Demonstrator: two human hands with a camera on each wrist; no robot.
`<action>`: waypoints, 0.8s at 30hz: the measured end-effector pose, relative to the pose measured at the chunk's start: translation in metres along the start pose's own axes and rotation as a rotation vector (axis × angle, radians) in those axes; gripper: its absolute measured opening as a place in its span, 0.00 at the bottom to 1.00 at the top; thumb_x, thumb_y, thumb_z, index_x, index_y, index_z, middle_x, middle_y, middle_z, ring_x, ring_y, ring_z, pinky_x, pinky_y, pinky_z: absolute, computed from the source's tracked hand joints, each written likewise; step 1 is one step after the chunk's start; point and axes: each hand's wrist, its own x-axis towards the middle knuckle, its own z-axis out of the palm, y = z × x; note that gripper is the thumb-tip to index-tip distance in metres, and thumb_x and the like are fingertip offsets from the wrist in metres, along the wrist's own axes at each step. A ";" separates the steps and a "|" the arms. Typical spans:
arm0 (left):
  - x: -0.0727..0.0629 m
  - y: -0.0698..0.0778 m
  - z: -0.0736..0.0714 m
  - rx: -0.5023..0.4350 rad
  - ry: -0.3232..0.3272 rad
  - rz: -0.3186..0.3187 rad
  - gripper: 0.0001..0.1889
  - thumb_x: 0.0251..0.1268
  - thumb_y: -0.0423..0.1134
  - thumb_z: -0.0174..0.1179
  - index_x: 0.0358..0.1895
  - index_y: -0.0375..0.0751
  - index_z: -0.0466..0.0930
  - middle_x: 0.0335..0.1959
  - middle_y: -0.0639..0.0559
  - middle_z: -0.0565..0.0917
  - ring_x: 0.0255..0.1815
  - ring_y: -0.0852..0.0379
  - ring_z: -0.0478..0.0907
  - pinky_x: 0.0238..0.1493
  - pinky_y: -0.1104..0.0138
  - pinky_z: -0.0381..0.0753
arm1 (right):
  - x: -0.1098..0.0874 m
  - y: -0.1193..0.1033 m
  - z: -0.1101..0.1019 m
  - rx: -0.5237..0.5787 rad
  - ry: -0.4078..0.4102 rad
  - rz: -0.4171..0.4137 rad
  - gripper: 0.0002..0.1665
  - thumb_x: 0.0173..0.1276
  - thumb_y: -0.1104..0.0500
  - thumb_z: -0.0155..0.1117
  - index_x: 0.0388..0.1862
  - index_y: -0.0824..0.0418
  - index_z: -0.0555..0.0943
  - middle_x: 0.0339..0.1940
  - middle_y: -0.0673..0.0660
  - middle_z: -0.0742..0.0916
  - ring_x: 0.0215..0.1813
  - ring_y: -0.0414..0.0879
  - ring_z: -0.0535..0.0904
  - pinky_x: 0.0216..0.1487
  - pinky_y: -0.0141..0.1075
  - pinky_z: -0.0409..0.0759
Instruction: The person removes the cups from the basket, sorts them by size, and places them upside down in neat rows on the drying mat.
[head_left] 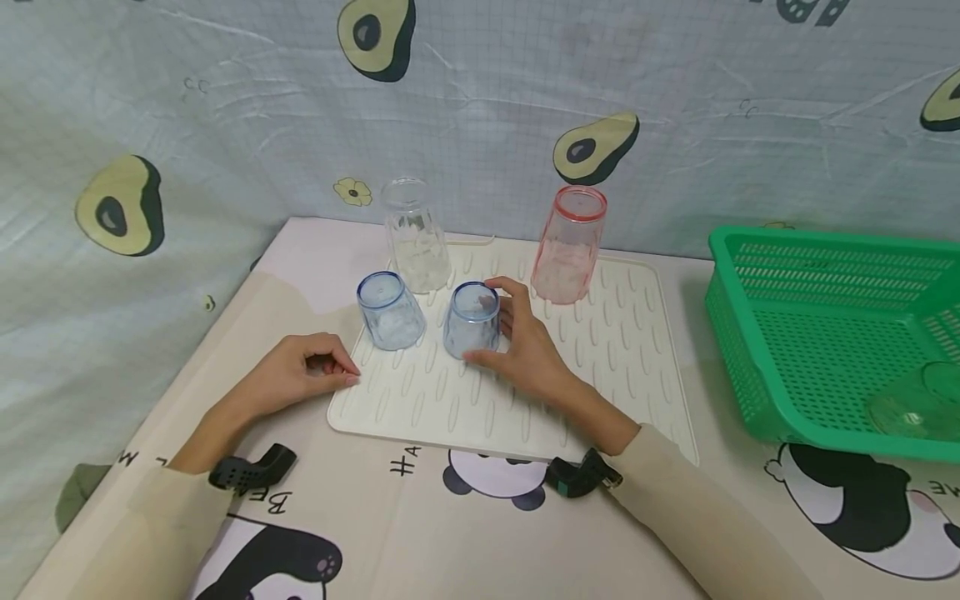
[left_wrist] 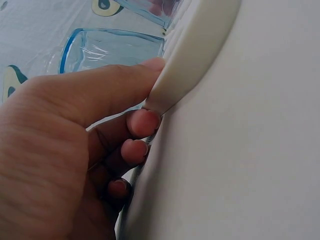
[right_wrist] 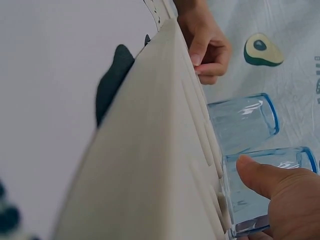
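Note:
On a white ribbed drying mat (head_left: 615,383), my right hand (head_left: 528,346) grips an upside-down blue glass (head_left: 472,321) between thumb and fingers. The right wrist view has the thumb lying along this glass (right_wrist: 250,190); the other fingers are mostly hidden behind it. My left hand (head_left: 303,375) is at the mat's left edge, and its thumb and index fingertip pinch that edge in the left wrist view. A second blue glass (head_left: 392,312) stands upside down left of the held one. Behind are a tall clear glass (head_left: 420,242) and a tall pink-rimmed glass (head_left: 570,246), both upside down.
To the right sits a green plastic basket (head_left: 780,379) with a clear glass (head_left: 915,400) lying in it. A patterned cloth (head_left: 360,517) covers the table. Behind the mat hangs an avocado-print curtain (head_left: 480,125).

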 end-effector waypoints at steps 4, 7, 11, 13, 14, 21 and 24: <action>0.001 0.001 0.000 -0.006 0.001 0.009 0.05 0.53 0.36 0.71 0.30 0.49 0.84 0.24 0.58 0.77 0.27 0.59 0.69 0.28 0.70 0.67 | 0.000 0.001 0.000 -0.005 -0.003 -0.010 0.55 0.51 0.64 0.77 0.69 0.48 0.51 0.62 0.65 0.73 0.66 0.50 0.70 0.65 0.37 0.66; 0.002 0.001 0.000 -0.009 0.001 0.016 0.05 0.53 0.36 0.71 0.30 0.49 0.84 0.25 0.58 0.77 0.27 0.59 0.69 0.28 0.70 0.67 | 0.001 0.001 0.000 -0.013 -0.010 -0.016 0.55 0.52 0.64 0.77 0.69 0.47 0.51 0.63 0.65 0.73 0.65 0.51 0.71 0.65 0.38 0.68; 0.002 0.000 -0.001 -0.005 0.001 0.011 0.05 0.53 0.36 0.71 0.30 0.49 0.84 0.25 0.58 0.78 0.27 0.59 0.69 0.28 0.70 0.67 | 0.003 0.000 0.000 -0.027 -0.016 -0.002 0.55 0.52 0.62 0.77 0.69 0.46 0.51 0.62 0.64 0.74 0.64 0.52 0.72 0.63 0.40 0.70; 0.001 0.000 -0.001 -0.004 0.003 0.006 0.05 0.53 0.36 0.71 0.30 0.49 0.84 0.25 0.58 0.78 0.27 0.59 0.69 0.28 0.70 0.67 | 0.003 0.000 0.001 -0.035 -0.018 0.008 0.55 0.52 0.61 0.77 0.68 0.46 0.51 0.61 0.63 0.74 0.64 0.52 0.73 0.63 0.39 0.70; 0.001 -0.001 -0.001 -0.004 0.003 0.003 0.05 0.53 0.36 0.71 0.30 0.49 0.84 0.25 0.58 0.78 0.27 0.59 0.69 0.29 0.70 0.67 | 0.003 -0.001 0.001 -0.039 -0.019 0.010 0.55 0.52 0.61 0.77 0.68 0.46 0.51 0.61 0.63 0.74 0.64 0.52 0.73 0.63 0.39 0.70; 0.000 -0.001 -0.001 -0.009 0.002 -0.009 0.05 0.54 0.36 0.71 0.31 0.49 0.84 0.25 0.58 0.78 0.28 0.59 0.69 0.29 0.70 0.67 | 0.003 0.000 0.002 -0.051 -0.004 -0.010 0.55 0.52 0.61 0.77 0.68 0.48 0.51 0.60 0.64 0.75 0.63 0.50 0.72 0.64 0.37 0.68; 0.000 -0.001 -0.001 -0.009 0.001 -0.009 0.05 0.54 0.36 0.71 0.31 0.49 0.84 0.25 0.58 0.78 0.28 0.59 0.69 0.29 0.69 0.67 | 0.004 0.001 0.001 -0.050 0.012 -0.021 0.54 0.52 0.62 0.77 0.68 0.49 0.51 0.59 0.65 0.76 0.63 0.50 0.72 0.64 0.37 0.68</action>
